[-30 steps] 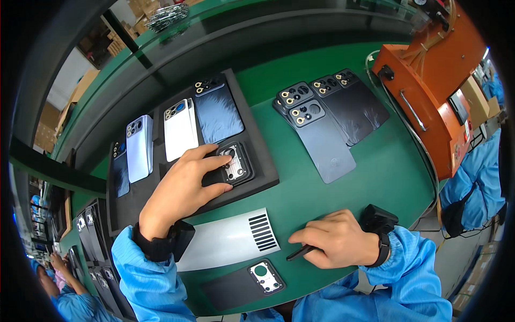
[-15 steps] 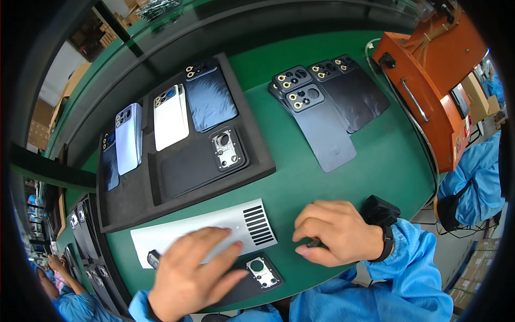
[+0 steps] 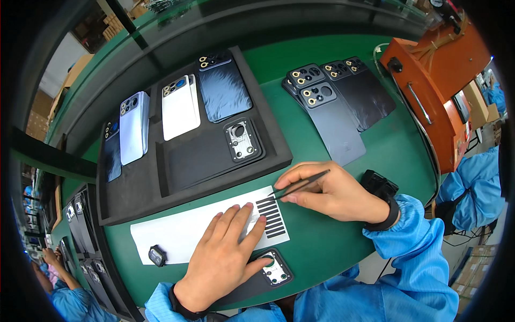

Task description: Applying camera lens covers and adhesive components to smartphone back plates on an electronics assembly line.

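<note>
A black foam tray [image 3: 120, 209] is holding phone covers [image 3: 181, 112] at left. Nearer, a white sheet [image 3: 174, 233] is lying on the green table [image 3: 327, 252]. The left hand [image 3: 222, 263] is resting on the sheet, fingers slightly spread, thumb over a dark cover [image 3: 256, 283]. Black strips [image 3: 272, 216] are lining the sheet's right end; the right hand [image 3: 335, 196] is pinching dark tweezers [image 3: 304, 183], tips at the topmost strips. Farther right, an orange machine [image 3: 424, 99] is standing.
</note>
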{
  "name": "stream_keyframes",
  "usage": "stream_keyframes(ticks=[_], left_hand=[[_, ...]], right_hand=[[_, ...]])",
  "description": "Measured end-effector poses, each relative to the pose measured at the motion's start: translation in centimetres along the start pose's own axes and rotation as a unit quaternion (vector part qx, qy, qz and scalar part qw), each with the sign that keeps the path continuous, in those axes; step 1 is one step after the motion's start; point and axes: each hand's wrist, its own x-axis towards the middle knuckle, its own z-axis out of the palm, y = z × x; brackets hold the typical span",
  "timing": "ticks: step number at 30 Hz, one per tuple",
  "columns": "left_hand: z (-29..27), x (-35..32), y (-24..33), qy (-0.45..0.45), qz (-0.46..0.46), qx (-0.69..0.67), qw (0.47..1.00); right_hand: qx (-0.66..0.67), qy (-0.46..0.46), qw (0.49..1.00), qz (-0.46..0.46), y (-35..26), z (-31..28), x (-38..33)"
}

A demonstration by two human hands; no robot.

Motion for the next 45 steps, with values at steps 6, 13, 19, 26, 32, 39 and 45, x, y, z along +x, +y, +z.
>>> stream_keyframes(ticks=[6, 13, 19, 26, 32, 39, 45], left_hand=[[-0.3, 0.0, -0.1, -0.021, -0.005, -0.001, 1.0], [-0.4, 0.2, -0.3, -0.036, -0.006, 0.003, 0.999], [-0.3, 0.1, -0.2, -0.034, -0.009, -0.005, 0.999], [-0.2, -0.3, -0.3, -0.026, -0.01, -0.003, 1.0], [-1.2, -3.1, 2.2, -0.004, -0.001, -0.012, 1.0], [2.3, -6.3, 5.2, 0.011, -0.08, -0.005, 0.997], [2.9, -6.7, 4.9, 0.032, -0.051, 0.005, 0.998]], right_hand=[[-0.059, 0.039, 0.997, -0.033, 0.1, 0.2, 1.2], [-0.053, 0.03, 0.998, -0.001, 0.0, 0.3, 1.5], [-0.046, 0.035, 0.998, -0.007, 0.4, 0.3, 1.3], [-0.002, 0.031, 1.0, -0.005, 0.4, 0.4, 0.9], [0.062, -0.011, 0.998, 0.021, -0.6, 0.9, -2.6], [-0.026, -0.086, 0.995, -0.045, 0.1, 3.7, -3.3], [-0.025, -0.093, 0.994, -0.056, 0.8, 4.2, -3.5]])
